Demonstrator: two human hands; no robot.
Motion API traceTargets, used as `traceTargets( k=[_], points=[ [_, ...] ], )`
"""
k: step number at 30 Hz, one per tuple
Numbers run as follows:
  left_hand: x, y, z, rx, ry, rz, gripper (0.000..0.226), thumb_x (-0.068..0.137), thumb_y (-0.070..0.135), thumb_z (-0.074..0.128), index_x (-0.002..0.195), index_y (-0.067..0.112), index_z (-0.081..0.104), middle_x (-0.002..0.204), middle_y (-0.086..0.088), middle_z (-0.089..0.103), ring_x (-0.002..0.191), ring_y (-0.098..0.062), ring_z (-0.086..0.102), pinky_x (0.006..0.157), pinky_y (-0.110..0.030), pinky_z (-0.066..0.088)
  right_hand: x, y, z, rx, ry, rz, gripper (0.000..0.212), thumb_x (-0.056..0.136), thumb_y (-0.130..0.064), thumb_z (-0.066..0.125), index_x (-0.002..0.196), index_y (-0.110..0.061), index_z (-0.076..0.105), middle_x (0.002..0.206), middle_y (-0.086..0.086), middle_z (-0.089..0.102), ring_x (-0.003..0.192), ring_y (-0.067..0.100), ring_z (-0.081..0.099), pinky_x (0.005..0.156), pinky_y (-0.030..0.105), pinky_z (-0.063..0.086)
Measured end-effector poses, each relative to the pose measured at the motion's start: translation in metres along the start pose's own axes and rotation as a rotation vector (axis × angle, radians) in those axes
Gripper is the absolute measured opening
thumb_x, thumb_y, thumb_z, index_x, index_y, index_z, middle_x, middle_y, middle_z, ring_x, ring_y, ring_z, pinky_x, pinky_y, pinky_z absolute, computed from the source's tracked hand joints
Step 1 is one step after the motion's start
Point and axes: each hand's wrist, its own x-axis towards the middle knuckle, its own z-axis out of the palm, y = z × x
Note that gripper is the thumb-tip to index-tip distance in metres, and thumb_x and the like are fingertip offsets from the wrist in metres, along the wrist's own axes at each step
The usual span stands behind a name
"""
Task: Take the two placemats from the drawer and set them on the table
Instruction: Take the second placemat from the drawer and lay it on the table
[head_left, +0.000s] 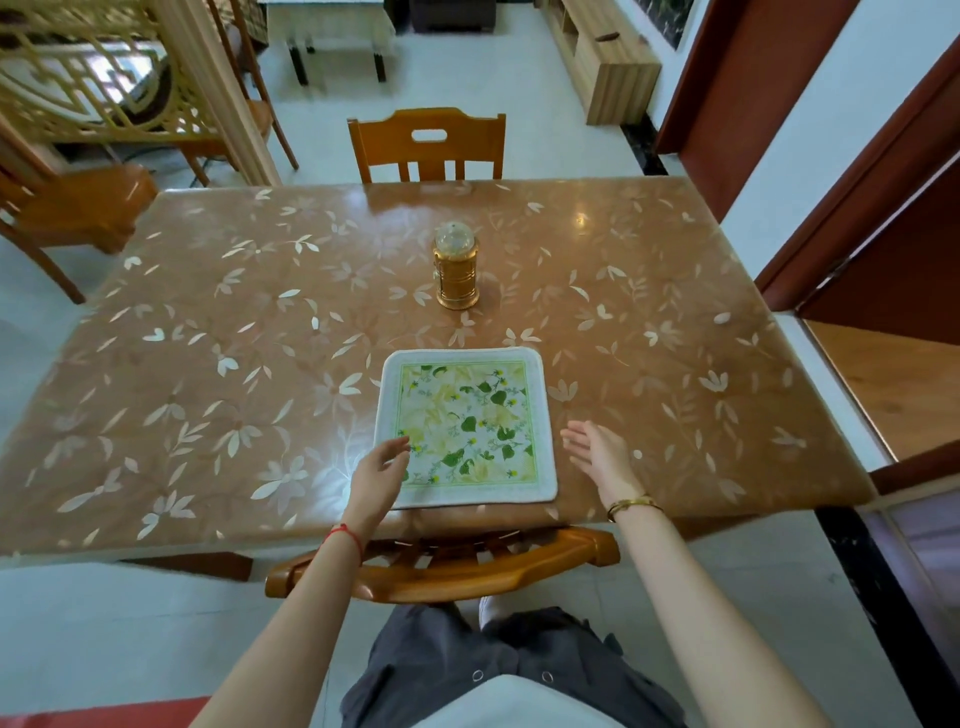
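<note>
A square placemat (467, 426) with a white border and a green and yellow leaf print lies flat on the table (208, 364), near its front edge. My left hand (376, 478) hovers at the mat's left edge, fingers apart, fingertips just over the border. My right hand (597, 452) is open a little to the right of the mat, apart from it, holding nothing. I see only one placemat; no drawer is in view.
A gold lantern-shaped object (456, 267) stands upright in the middle of the table, beyond the mat. A wooden chair (441, 566) is tucked in at the front edge, another chair (426, 143) at the far side. A doorway is on the right.
</note>
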Motion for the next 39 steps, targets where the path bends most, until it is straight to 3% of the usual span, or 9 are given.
traceTargets(
  k=[6,11,14,18,21,25,30,39],
  points=[
    [0.001,0.009,0.004,-0.051,-0.045,0.074,0.03,0.099,0.012,0.054,0.127,0.014,0.065,0.129,-0.003,0.067,0.121,-0.024,0.062,0.107,-0.046,0.047,-0.027,0.015,-0.018,0.121,0.133,-0.041,0.03,0.102,-0.025,0.038,0.107,-0.012,0.064,0.109,0.008,0.069,0.094,0.018,0.064,0.09,0.033,0.05],
    [-0.003,0.014,0.001,-0.157,-0.138,0.114,0.028,0.101,0.012,0.05,0.125,0.015,0.065,0.12,-0.001,0.069,0.114,-0.022,0.065,0.094,-0.034,0.05,-0.063,0.032,-0.024,0.241,0.211,-0.045,0.032,0.103,-0.025,0.038,0.118,-0.008,0.061,0.117,0.01,0.065,0.106,0.023,0.06,0.101,0.041,0.045],
    [-0.011,0.019,0.0,-0.185,-0.24,0.155,0.031,0.102,0.013,0.05,0.129,0.011,0.063,0.121,-0.004,0.07,0.113,-0.021,0.066,0.096,-0.034,0.05,-0.095,0.047,-0.025,0.317,0.291,-0.093,0.034,0.104,-0.023,0.036,0.122,-0.006,0.059,0.118,0.012,0.064,0.108,0.025,0.06,0.099,0.038,0.046],
    [-0.028,0.03,0.005,-0.213,-0.4,0.206,0.028,0.102,0.016,0.05,0.127,0.012,0.064,0.121,-0.004,0.071,0.114,-0.02,0.066,0.103,-0.039,0.049,-0.139,0.07,-0.032,0.382,0.449,-0.207,0.031,0.104,-0.023,0.036,0.119,-0.009,0.06,0.115,0.008,0.066,0.104,0.014,0.063,0.085,0.019,0.046],
    [-0.044,0.042,0.017,-0.219,-0.52,0.253,0.025,0.101,0.015,0.051,0.119,0.017,0.067,0.121,-0.006,0.071,0.115,-0.021,0.067,0.103,-0.037,0.049,-0.172,0.089,-0.043,0.449,0.554,-0.229,0.03,0.103,-0.024,0.038,0.12,-0.011,0.058,0.116,0.009,0.065,0.107,0.016,0.062,0.092,0.023,0.044],
    [-0.069,0.052,0.041,-0.199,-0.684,0.294,0.024,0.099,0.019,0.055,0.116,0.018,0.071,0.12,-0.005,0.073,0.114,-0.019,0.068,0.104,-0.038,0.05,-0.221,0.121,-0.057,0.509,0.695,-0.225,0.035,0.101,-0.027,0.04,0.125,-0.011,0.058,0.115,0.004,0.066,0.106,0.011,0.063,0.086,0.017,0.046],
    [-0.115,0.059,0.082,-0.129,-0.911,0.288,0.027,0.085,0.033,0.067,0.11,0.027,0.075,0.114,-0.004,0.075,0.11,-0.022,0.07,0.101,-0.042,0.052,-0.284,0.163,-0.072,0.622,0.883,-0.214,0.037,0.103,-0.029,0.037,0.124,-0.006,0.057,0.121,0.012,0.063,0.108,0.02,0.06,0.098,0.03,0.044],
    [-0.21,0.034,0.173,0.041,-1.246,0.356,0.029,0.093,0.03,0.06,0.119,0.021,0.069,0.118,-0.003,0.074,0.115,-0.019,0.068,0.104,-0.036,0.05,-0.378,0.233,-0.106,0.744,1.104,-0.187,0.041,0.103,-0.035,0.036,0.127,-0.009,0.056,0.122,0.007,0.064,0.113,0.019,0.059,0.104,0.035,0.042]
  ],
)
